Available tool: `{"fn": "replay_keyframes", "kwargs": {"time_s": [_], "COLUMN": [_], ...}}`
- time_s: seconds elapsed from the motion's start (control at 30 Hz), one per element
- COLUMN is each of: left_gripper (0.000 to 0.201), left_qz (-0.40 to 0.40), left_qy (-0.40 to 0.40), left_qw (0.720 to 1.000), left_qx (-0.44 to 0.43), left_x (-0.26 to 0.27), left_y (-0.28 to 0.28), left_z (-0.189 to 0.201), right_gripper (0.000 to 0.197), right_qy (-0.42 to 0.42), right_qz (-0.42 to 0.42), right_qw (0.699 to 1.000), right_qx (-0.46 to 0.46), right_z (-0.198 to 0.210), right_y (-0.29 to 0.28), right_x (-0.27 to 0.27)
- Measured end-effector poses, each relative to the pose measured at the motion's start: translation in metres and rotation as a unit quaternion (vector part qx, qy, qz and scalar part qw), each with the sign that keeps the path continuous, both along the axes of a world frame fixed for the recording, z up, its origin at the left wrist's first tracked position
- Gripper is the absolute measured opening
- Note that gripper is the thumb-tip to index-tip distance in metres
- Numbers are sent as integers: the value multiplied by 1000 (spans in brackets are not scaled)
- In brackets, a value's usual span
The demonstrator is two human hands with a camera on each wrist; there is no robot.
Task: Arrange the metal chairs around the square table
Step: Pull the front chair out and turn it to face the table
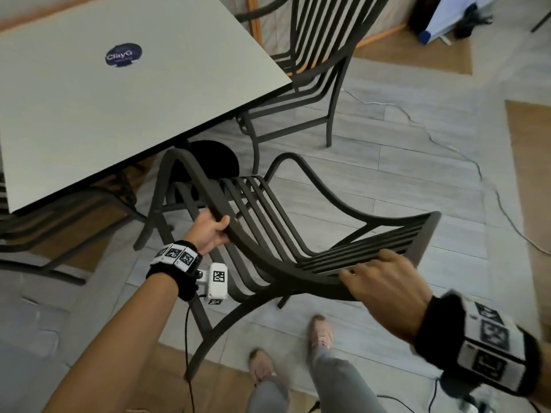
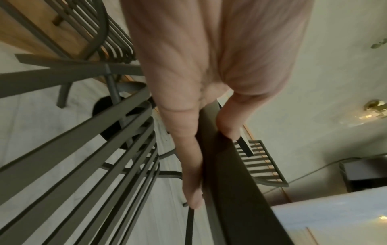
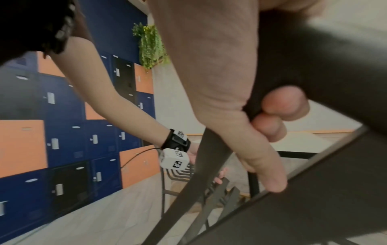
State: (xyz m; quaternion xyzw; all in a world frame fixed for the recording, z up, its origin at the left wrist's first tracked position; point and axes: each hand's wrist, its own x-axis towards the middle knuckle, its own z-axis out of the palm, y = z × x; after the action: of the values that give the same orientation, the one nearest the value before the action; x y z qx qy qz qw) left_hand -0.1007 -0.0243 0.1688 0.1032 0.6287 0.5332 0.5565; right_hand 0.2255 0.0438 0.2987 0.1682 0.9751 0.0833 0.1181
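Both hands are on one metal chair (image 1: 268,234), and we see it tilted over near the corner of the square table (image 1: 119,99). Our left hand (image 1: 211,231) grips the curved armrest bar of this chair; its fingers are curled round the bar, and the left wrist view shows the thumb on one side of the dark bar and a long finger (image 2: 188,165) on the other side. Our right hand (image 1: 384,281) holds the top edge of the slatted backrest, fingers over the slats, and in the right wrist view the fingertips (image 3: 284,102) are folded under the dark rail while the thumb lies along it. The chair leans with its back toward us and its front legs near the black round base (image 1: 217,156) under the table. We cannot tell if all its legs touch the floor (image 1: 387,174).

A second chair (image 1: 316,64) stands upright at the far side of the table corner, partly pushed under the top. Another chair frame (image 1: 44,234) shows at the left, below the table edge. On the table top we see a round dark sticker (image 1: 123,55). A thin cable (image 1: 447,150) runs over the pale floor at the right. Our two shoes are below the chair, and each wrist wears a black band with white marker tags
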Motion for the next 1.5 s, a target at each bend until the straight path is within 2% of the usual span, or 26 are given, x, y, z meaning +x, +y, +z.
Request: {"fn": "replay_keyframes", "kwargs": {"time_s": [0.13, 0.2, 0.23, 0.3, 0.43, 0.53, 0.57, 0.63, 0.73, 0.83, 0.9, 0.97, 1.07, 1.2, 1.3, 1.37, 1.5], "left_gripper": [25, 27, 28, 37, 45, 36, 35, 40, 42, 31, 31, 37, 43, 43, 39, 34, 31], "left_qz": [29, 29, 31, 51, 72, 83, 85, 98, 115, 119, 123, 123, 122, 99, 104, 99, 67], "left_qy": [15, 18, 21, 28, 57, 83, 87, 89, 88, 93, 94, 96, 96, 92, 108, 112, 110], "left_qw": [999, 999, 999, 997, 991, 987, 986, 983, 980, 977, 973, 968, 960, 960, 962, 963, 964], "left_qx": [-12, -20, -31, -59, -95, -110, -116, -126, -135, -150, -169, -197, -235, -245, -227, -222, -232], "left_x": [-19, -28, -33, -40, -50, -57, -60, -68, -77, -74, -73, -72, -73, -76, -80, -86, -98], "left_y": [-37, -55, -63, -80, -107, -129, -137, -154, -176, -185, -185, -183, -181, -186, -187, -186, -184], "left_z": [4, 4, 4, 4, 6, 8, 7, 3, -3, 2, 6, 9, 13, 10, 6, 1, -17], "right_gripper": [3, 20, 22, 8, 21, 10, 17, 31, 47, 46, 38, 34, 33, 29, 43, 48, 38], "right_qy": [17, 25, 30, 27, 1, 59, 91, 112, 62, -76, -120, -137, -113, -95, -45, -43, 2], "right_qz": [27, 35, 38, 59, 118, 180, 191, 223, 218, 123, 61, -10, -99, -95, -39, -15, 10], "right_qw": [999, 999, 999, 998, 992, 980, 975, 962, 962, 966, 962, 956, 941, 949, 971, 976, 981], "right_qx": [10, 9, 12, 7, -47, -59, -73, -111, -154, -212, -239, -258, -303, -284, -231, -212, -194], "right_z": [5, 6, 8, 10, 10, 10, 12, 14, -6, -34, -47, -54, -68, -73, -72, -59, -29], "right_y": [-41, -64, -74, -93, -128, -150, -153, -147, -113, -61, -26, -3, 11, 8, 14, 19, 14], "right_x": [-29, -41, -47, -59, -76, -79, -78, -74, -55, -33, -24, -18, -12, -8, -3, -7, -20]}}
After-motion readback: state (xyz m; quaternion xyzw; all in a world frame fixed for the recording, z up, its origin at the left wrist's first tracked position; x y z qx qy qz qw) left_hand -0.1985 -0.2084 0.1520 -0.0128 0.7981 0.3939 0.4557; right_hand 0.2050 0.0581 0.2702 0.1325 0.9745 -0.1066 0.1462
